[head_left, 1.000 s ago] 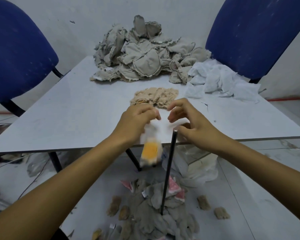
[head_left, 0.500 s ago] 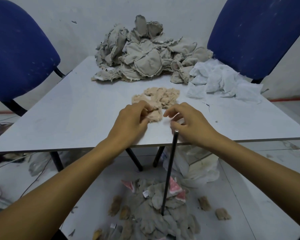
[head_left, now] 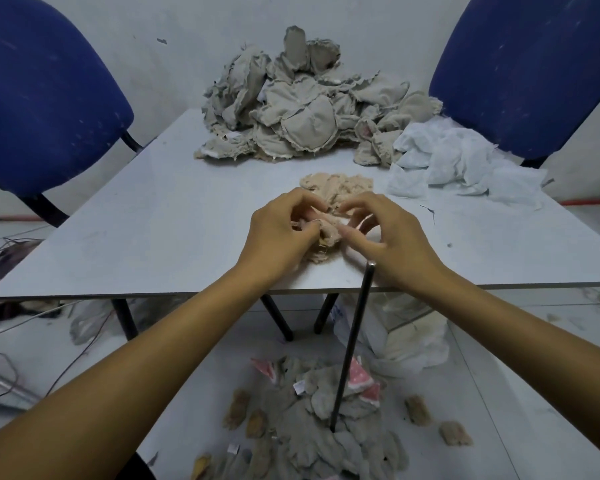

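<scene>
The worktop (head_left: pixel 153 237) holds the beige heap (head_left: pixel 336 183) just behind my hands, handy for picking. One piece (head_left: pixel 328 233) sits near the front edge, pinched between my curled left grip (head_left: pixel 278 237) and right grip (head_left: pixel 395 244), probably to work it open.

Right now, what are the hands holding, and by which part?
A beige fabric piece: left hand pinches its left edge, right hand its right edge.

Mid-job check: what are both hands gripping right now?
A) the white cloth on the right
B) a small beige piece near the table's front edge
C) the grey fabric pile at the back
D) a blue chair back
B: the left hand and right hand pinch the beige piece between them, well short of the grey pile and white cloth.
</scene>
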A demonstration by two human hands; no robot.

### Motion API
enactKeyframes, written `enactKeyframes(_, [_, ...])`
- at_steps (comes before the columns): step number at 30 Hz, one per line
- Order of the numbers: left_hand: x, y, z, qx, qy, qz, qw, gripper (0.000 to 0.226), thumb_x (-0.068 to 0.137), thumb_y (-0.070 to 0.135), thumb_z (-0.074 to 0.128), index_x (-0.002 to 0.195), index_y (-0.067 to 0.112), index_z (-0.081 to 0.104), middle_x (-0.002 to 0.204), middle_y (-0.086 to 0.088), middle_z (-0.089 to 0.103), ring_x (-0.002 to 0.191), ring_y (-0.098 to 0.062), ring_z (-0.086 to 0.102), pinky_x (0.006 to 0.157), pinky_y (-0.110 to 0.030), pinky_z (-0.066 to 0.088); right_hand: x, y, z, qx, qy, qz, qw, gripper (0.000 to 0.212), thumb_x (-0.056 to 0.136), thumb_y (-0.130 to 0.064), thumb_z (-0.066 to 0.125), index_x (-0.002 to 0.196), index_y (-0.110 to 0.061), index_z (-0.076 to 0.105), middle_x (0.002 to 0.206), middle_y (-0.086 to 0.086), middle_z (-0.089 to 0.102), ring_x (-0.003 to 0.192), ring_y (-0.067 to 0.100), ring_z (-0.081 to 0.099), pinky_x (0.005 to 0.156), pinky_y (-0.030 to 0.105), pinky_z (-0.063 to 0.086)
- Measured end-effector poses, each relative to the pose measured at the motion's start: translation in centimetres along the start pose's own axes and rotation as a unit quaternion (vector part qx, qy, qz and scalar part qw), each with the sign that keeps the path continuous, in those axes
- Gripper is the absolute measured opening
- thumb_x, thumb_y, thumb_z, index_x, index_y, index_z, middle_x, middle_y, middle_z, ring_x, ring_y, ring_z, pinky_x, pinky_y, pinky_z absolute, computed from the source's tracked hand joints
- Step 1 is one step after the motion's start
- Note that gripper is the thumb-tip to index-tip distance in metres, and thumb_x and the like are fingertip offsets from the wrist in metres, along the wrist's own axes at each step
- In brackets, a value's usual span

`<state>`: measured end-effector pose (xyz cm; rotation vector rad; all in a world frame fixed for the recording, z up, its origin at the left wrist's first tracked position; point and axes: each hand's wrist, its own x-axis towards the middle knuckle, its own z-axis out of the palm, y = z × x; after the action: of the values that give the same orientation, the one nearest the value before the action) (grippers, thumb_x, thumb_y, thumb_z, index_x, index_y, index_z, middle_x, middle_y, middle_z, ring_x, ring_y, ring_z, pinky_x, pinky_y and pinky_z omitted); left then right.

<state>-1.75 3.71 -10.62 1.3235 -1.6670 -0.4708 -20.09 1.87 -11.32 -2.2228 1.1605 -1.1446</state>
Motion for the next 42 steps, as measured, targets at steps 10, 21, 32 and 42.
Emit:
enactKeyframes(10, [1.6, 1.0, -0.2, -0.152, -0.087, -0.054, 0.983, 0.006, 0.091, 0.013, 0.063, 0.088, 0.018, 0.063, 0.077, 0.004, 0.064, 0.067, -0.011, 0.057, 0.060, -0.027, 0.047, 0.0, 1.1, -0.5, -0.041, -0.019, -0.103, 0.994, 0.020, 0.084, -0.014, 0.076, 0.103, -0.016, 0.069, 0.088, -0.004, 0.063, 0.078, 0.015, 0.059, 0.068, 0.039, 0.055])
enactKeyframes(21, [1.8, 1.3, -2.4, -0.223, -0.263, -0.024, 0.938, 0.010, 0.087, 0.019, 0.065, 0.088, 0.009, 0.063, 0.078, 0.002, 0.061, 0.069, -0.010, 0.056, 0.060, -0.022, 0.047, 0.0, 0.2, -1.8, 0.364, -0.125, 0.126, 0.914, 0.012, 0.083, -0.016, 0.073, 0.086, -0.007, 0.065, 0.071, 0.002, 0.065, 0.067, 0.017, 0.062, 0.061, 0.031, 0.053])
enactKeyframes(32, [-1.1, 3.3, -0.7, -0.443, -0.275, -0.087, 0.849, 0.022, 0.090, 0.014, 0.057, 0.068, 0.016, 0.062, 0.059, -0.002, 0.054, 0.043, -0.009, 0.049, 0.040, -0.018, 0.041, -1.6, -1.1, -4.8, 0.468, -0.235, 0.118, 0.844, 0.040, 0.065, -0.025, 0.090, 0.090, -0.001, 0.068, 0.082, 0.013, 0.059, 0.074, 0.024, 0.056, 0.068, 0.030, 0.048])
enactKeyframes(42, [-1.0, 1.6, 0.6, -0.311, -0.137, -0.063, 0.938, 0.016, 0.093, 0.006, 0.064, 0.082, 0.015, 0.056, 0.080, -0.005, 0.067, 0.079, -0.019, 0.067, 0.072, -0.028, 0.056, -1.7, -0.8, -2.0, 0.284, 0.007, 0.091, 0.954, 0.022, 0.085, 0.004, 0.070, 0.080, -0.012, 0.056, 0.078, 0.011, 0.054, 0.075, 0.018, 0.062, 0.072, 0.035, 0.062])
